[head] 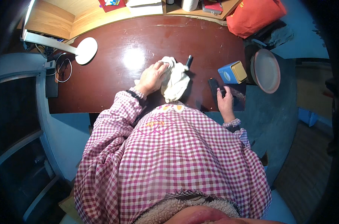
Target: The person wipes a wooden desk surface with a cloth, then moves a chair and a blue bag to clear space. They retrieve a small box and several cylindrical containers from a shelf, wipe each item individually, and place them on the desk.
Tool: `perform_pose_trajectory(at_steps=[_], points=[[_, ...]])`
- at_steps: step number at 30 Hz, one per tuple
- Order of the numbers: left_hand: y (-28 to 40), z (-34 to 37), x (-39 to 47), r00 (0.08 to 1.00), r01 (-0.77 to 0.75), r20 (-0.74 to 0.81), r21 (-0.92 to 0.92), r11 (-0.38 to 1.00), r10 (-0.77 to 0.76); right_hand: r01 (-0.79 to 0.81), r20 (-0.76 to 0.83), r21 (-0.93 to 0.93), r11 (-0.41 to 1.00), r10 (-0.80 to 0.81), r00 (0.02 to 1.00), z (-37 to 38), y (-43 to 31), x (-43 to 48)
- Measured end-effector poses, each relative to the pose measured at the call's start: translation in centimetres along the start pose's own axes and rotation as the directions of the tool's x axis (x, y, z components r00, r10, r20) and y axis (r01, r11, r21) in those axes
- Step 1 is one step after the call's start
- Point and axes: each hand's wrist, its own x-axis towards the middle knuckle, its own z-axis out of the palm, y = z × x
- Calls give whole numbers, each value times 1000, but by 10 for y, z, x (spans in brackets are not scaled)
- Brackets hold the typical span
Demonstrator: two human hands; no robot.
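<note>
My left hand [153, 77] rests on the left part of a crumpled off-white cloth [176, 82], its fingertips pressed into the fabric on the dark red table [110, 70]. Whether the fingers grip the cloth is hard to tell. A dark, pen-like cylinder [189, 62] with a pale end touches or lies close to the cloth's right side. At the right, my right hand [225, 100] has its thumb and fingers at a long black object [214, 88] lying on the table. Just beyond that hand is a blue tin or box with a yellow lid [232, 73], tipped on its side.
A white desk lamp [86, 51] stands at the back left, with a white cable [71, 68] beside it. Wooden shelving [95, 21] borders the far edge. A red bag [253, 18] sits at the back right, and a pale basin [267, 70] is beyond the table's right edge.
</note>
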Motion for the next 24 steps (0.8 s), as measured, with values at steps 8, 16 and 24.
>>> perform_pose_trajectory(at_steps=[8, 16, 24], points=[[-156, -70, 33, 610, 764, -418, 84, 640, -673, -143, 8, -7, 990, 143, 990, -10, 2, -18], [-43, 35, 130, 980, 188, 16, 218, 958, -196, 115, -9, -216, 970, -120, 993, -12, -6, -20], [-118, -22, 126, 860, 408, -372, 88, 909, -350, 83, 8, -310, 947, -85, 996, -11, -16, -16]])
